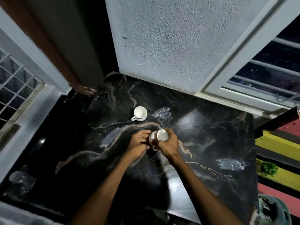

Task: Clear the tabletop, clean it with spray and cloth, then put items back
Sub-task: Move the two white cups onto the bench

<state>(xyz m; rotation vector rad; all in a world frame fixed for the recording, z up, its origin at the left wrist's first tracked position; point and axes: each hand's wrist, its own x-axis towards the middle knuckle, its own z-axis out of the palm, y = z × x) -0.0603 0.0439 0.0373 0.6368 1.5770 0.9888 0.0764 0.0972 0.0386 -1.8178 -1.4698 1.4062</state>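
Two small white cups are held over the middle of the black marble tabletop. My right hand grips the upper cup, which is tilted with its mouth facing me. Just to its left, my left hand holds a second white cup, mostly hidden between my fingers, with its handle showing below. Another white cup stands upright on the tabletop further back, apart from both hands. The marble shows pale smeared streaks in several places.
A textured white wall rises behind the table, with a barred window at the right and another at the left. A striped mat lies right of the table edge, and a green container sits at the bottom right.
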